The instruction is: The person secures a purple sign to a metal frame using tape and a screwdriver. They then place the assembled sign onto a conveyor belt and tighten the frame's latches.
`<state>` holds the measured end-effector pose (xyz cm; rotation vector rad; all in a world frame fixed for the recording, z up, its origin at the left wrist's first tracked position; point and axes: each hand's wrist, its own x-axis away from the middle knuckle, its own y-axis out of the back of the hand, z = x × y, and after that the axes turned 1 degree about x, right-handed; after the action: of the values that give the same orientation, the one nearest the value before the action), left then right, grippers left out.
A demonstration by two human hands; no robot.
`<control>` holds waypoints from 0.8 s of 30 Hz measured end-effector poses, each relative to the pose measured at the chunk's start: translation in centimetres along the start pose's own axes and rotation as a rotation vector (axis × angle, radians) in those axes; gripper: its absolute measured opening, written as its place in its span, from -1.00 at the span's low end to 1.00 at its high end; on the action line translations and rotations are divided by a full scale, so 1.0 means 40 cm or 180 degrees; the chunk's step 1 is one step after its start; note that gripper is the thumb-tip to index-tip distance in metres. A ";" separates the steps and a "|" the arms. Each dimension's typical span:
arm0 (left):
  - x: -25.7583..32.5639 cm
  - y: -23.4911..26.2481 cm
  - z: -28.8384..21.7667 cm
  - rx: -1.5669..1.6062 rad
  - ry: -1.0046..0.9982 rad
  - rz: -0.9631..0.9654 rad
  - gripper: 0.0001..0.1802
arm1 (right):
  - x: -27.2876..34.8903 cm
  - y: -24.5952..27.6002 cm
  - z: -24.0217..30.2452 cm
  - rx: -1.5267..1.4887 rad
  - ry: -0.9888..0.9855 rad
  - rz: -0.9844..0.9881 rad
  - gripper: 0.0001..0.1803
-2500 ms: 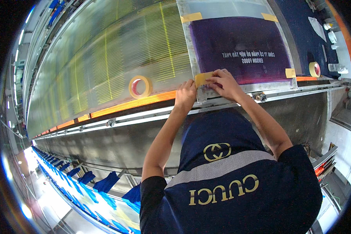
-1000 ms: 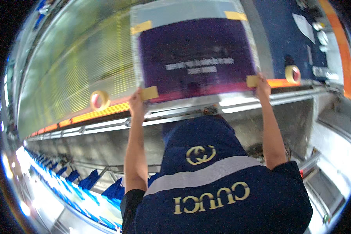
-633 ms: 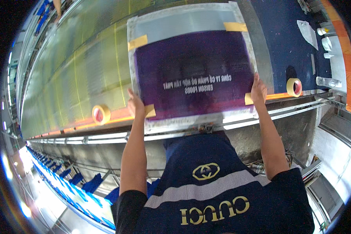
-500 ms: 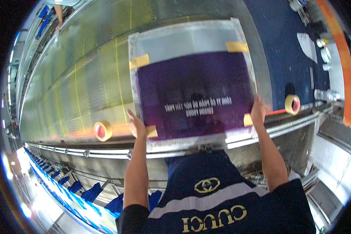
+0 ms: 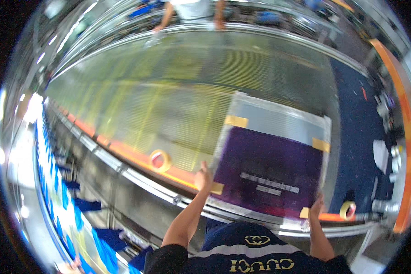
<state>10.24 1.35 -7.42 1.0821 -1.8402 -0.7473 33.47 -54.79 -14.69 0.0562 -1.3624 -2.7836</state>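
Left to right along a long table (image 5: 182, 114): a yellow tape roll (image 5: 167, 161); a left hand (image 5: 204, 179), fingers partly extended beside the left edge of a purple framed screen (image 5: 271, 160), grip impossible to tell; that framed screen, over the table's near side, probably light, stiff-rimmed, delicate across the middle, best taken by both side bars; a right hand (image 5: 315, 211) at its right edge, finger opening and grip too blurred to tell; a second tape roll (image 5: 344, 209).

Left hand (image 5: 203, 179) at left edge of purple framed screen (image 5: 269, 160), right hand (image 5: 315, 209) at right edge, both near its lower corners. Screen's on the desk (image 5: 123, 105), tan tape (image 5: 237, 121) by the purple's corners. Tape rolls (image 5: 160, 161) either side. Co-worker (image 5: 192, 11) opposite.
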 end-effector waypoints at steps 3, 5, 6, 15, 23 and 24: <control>-0.019 0.054 -0.010 0.0034 -0.0395 0.0380 -0.30 | -0.005 -0.019 0.043 0.0104 -0.0135 0.0553 -0.42; 0.017 0.073 -0.012 0.0518 -0.0466 0.0511 -0.20 | 0.003 0.015 0.053 0.0353 -0.0220 0.0880 -0.43; 0.053 0.100 -0.031 0.0292 -0.0578 0.0600 -0.16 | 0.014 0.041 0.043 0.0493 -0.0279 0.1006 -0.43; 0.162 0.123 0.018 0.0824 -0.0409 0.0409 -0.09 | 0.053 0.223 0.116 0.1624 -0.0025 0.1053 -0.48; 0.072 0.087 -0.347 0.1290 -0.1019 0.0470 0.03 | 0.103 0.783 0.572 -0.0012 0.1388 -0.0364 -0.41; 0.058 0.107 -0.340 0.1406 -0.1055 0.0536 0.01 | 0.128 0.727 0.716 -0.0423 0.1303 -0.0158 -0.39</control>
<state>20.04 0.22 3.13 1.1009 -2.4257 -0.4473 27.54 -50.32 25.76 0.6232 -1.0870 -2.6858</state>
